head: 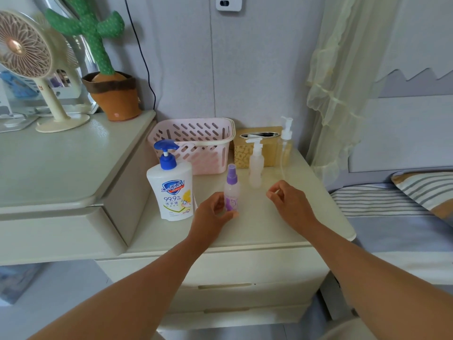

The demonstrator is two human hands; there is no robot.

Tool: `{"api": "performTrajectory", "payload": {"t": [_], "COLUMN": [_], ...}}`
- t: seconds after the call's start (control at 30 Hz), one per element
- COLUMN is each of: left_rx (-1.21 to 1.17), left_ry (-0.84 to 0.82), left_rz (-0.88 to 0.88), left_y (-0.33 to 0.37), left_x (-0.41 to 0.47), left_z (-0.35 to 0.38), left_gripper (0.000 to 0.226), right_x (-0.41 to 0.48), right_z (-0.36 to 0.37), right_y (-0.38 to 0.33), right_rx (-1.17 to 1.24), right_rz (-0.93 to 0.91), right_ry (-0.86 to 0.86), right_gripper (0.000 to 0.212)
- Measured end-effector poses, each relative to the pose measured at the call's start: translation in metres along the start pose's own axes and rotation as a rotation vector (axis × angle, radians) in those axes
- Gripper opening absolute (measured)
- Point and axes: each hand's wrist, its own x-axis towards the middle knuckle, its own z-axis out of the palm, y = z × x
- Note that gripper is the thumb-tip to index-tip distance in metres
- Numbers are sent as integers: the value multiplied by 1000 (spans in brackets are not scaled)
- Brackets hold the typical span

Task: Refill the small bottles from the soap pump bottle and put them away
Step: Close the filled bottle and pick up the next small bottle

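Plastic bottles stand on a glossy cream desk (pixel 245 231) with rounded edges and shallow drawers below. The soap bottle (pixel 171 192) is white and broad-shouldered, with a blue pump and a printed label, and stands at the front left. Just to its right is the spray bottle (pixel 231 190), slim and translucent, with a purple label and a purple nozzle under a clear cap. The left hand (pixel 212 213) curls round its lower half, thumb in front, hiding the base.

Behind it, a frosted bottle (pixel 256 168) with a white pump stands in front of a gold patterned tissue box (pixel 241 153). A taller clear bottle (pixel 285 146) with a white pump stands beside the box, so transparent that its outline nearly vanishes against the desk. A pink slotted basket (pixel 196 138) sits at the back against the wall; its inside is out of sight.

The right hand (pixel 291 204) hovers over the desk, fingertips pinching a thin pale tube (pixel 277 191). A faint line rises from it toward the clear bottle, but where it ends is hard to make out.

On a higher surface to the left stand a cream fan (pixel 24 47), cut off by the frame, and a plush cactus (pixel 98 33). A striped bed (pixel 380 204) lies to the right.
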Motion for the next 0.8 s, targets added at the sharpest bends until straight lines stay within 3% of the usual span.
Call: {"api": "performTrajectory", "payload": {"t": [0.8], "left_rx": [170], "left_ry": [126], "left_rz": [-153], "left_y": [16], "left_x": [77], "left_z": [26], "left_gripper": [39], "right_x": [1], "right_z": [3], "right_y": [17], "right_rx": [77], "right_rz": [-27], "right_ry": [188], "right_gripper": [13]}}
